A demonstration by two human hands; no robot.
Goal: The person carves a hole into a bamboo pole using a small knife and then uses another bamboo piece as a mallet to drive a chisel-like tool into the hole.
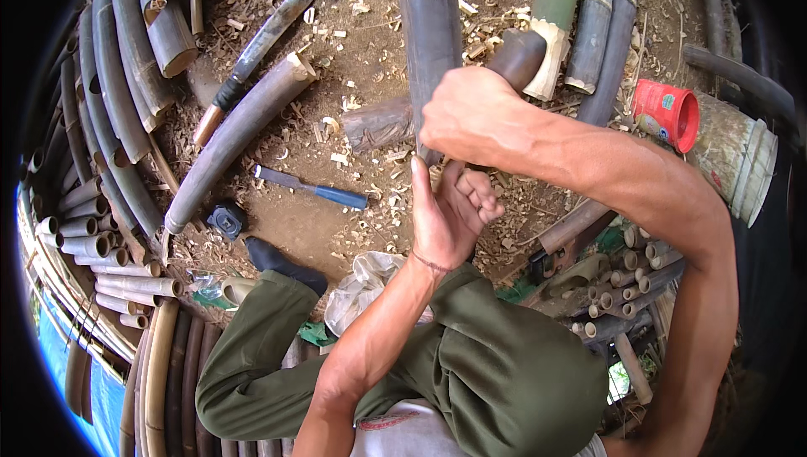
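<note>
My right hand (473,112) is clenching, its hold hidden; my left hand (452,213) is cupping half-open, seemingly empty. I'm probably working the dark bamboo (432,36), next needing steadying.

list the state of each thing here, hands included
Left hand: open, loosely curled
Right hand: closed, any grip hidden
Dark bamboo piece: partly hidden
Blue-handled chisel: lying flat
Tape measure: appears retracted
Red tub: open, on its side
Pale bucket: tipped over
Plastic bag: crumpled

The right hand (471,116) is fisted beyond the half-open left hand (447,220).
</note>
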